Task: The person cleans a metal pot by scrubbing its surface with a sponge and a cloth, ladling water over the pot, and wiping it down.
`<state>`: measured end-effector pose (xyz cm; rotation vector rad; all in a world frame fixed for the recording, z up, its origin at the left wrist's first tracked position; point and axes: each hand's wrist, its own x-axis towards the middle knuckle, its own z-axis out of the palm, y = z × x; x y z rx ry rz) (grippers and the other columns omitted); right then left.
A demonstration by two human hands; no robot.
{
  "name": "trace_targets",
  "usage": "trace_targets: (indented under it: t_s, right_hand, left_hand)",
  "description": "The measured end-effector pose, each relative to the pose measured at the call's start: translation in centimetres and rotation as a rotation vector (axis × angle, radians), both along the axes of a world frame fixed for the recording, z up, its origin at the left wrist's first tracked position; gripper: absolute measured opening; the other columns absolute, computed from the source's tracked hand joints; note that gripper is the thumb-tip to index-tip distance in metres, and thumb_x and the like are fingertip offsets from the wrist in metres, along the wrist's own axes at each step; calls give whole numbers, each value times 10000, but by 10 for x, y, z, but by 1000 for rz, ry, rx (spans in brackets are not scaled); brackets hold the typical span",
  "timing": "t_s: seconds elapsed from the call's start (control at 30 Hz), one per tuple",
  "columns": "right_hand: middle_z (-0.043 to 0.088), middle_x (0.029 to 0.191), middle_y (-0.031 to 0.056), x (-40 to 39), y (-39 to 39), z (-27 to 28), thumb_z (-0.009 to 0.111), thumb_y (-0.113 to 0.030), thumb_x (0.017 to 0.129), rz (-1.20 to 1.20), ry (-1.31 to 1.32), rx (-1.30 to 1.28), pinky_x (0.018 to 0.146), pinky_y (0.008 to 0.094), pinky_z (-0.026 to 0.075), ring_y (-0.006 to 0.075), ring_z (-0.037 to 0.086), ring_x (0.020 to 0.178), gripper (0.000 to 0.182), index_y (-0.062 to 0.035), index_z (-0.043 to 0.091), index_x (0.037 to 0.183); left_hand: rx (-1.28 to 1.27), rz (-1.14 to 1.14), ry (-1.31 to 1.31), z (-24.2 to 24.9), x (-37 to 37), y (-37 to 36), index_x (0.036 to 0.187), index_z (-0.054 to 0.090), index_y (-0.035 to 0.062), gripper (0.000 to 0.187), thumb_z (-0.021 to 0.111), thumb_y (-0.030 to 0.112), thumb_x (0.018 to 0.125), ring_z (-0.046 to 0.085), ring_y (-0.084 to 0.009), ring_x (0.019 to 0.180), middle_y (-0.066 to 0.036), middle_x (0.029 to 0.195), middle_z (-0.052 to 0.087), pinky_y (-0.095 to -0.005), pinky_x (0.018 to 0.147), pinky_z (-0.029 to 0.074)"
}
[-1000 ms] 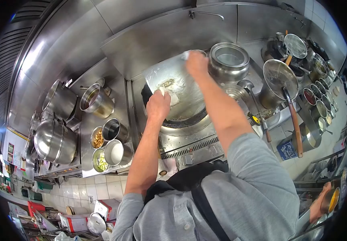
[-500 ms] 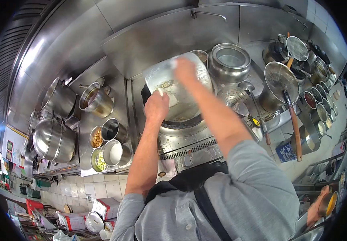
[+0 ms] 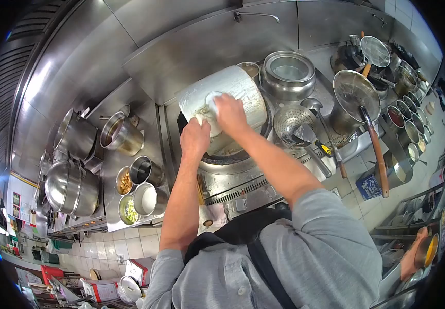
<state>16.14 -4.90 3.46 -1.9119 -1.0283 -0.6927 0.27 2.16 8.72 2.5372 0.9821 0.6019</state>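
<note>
Tilted on its side over the burner ring (image 3: pixel 227 167), a large metal pot (image 3: pixel 245 95) shows its pale, smeared surface. My left hand (image 3: pixel 195 136) grips the pot's near-left edge, with a bit of white cloth at its fingertips. My right hand (image 3: pixel 231 116) presses a white cloth (image 3: pixel 213 103) against the pot's surface, its fingers closed on the cloth. The two hands are close together but apart.
On the left counter stand a tall pot (image 3: pixel 122 134), small containers of food (image 3: pixel 129 208) and a domed steamer (image 3: pixel 68 188). To the right are a lidless round pot (image 3: pixel 289 74), a perforated ladle (image 3: pixel 292 123) and a strainer (image 3: pixel 356 95). Another person's arm (image 3: pixel 413 252) shows at lower right.
My right hand has moved down and left across the pot with the cloth, closer to my left hand. The pot looks turned slightly. The camera view has shifted a little.
</note>
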Motion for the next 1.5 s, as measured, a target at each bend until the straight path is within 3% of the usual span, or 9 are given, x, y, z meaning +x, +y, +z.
trace_targets:
  t_s: [0.23,0.37,0.47,0.6,0.83,1.0,1.17,1.4,1.5]
  right_hand:
    - [722,1046,151,80,-21,13,634,-104,893,-343,201,-5,836,533,496,362,705,995,180,-79,720,1049]
    - [702,993,151,-23,2,-13,647,-114,866,-44,-20,67,798,526,486,362,695,930,183,-68,714,1031]
    - [694,995,142,24,-19,-20,662,-126,855,-129,-58,-38,796,510,485,346,691,940,222,-65,708,1064]
    - [682,1087,67,111,-64,-12,639,-228,946,-649,227,-132,842,487,475,258,668,1046,183,-126,711,1081]
    - [646,1126,125,32,-26,-43,706,-127,831,-424,107,71,876,498,420,317,632,1083,424,-76,669,1251]
    - [671,1026,88,-9,-30,-40,641,-151,872,-62,-80,-5,839,491,432,290,647,1001,221,-109,695,1083]
    - [687,973,101,53,-27,-17,645,-134,881,-454,143,120,838,500,452,311,671,961,141,-103,698,1008]
    - [695,1007,124,-14,-21,-52,685,-143,877,45,11,11,831,498,451,328,674,986,211,-82,711,1077]
    - [660,1107,152,53,-74,-14,797,-229,867,-408,134,60,898,519,452,350,659,1047,372,-63,685,1180]
  left_hand:
    - [-4,8,23,-1,-4,-4,1092,675,-76,487,554,390,1025,695,-505,1041,-326,1062,726,-568,936,525]
    - [-40,12,29,1,1,0,1100,675,-74,489,556,394,1026,696,-502,1046,-328,1070,725,-566,939,526]
    - [-22,7,36,6,-3,-8,1100,674,-75,492,555,396,1026,695,-502,1049,-329,1071,724,-566,941,525]
    - [-3,-4,41,0,-7,-8,1097,672,-77,491,550,394,1029,693,-503,1050,-330,1066,724,-564,943,524]
    - [-56,36,39,3,1,-8,1131,672,-81,508,560,400,1013,670,-503,1106,-337,1117,710,-541,966,507]
    - [-61,7,22,7,-3,-9,1136,671,-84,503,556,392,1021,679,-496,1096,-335,1106,716,-544,960,511]
    - [-56,19,15,6,3,-15,1141,671,-90,498,558,380,1021,691,-489,1083,-334,1089,722,-538,960,519]
    - [-34,-10,12,5,2,-9,1131,668,-96,513,552,391,1020,693,-494,1073,-336,1080,722,-544,955,524]
    - [-52,6,16,7,1,-12,1142,665,-95,520,560,398,1016,684,-497,1089,-339,1101,716,-540,961,519]
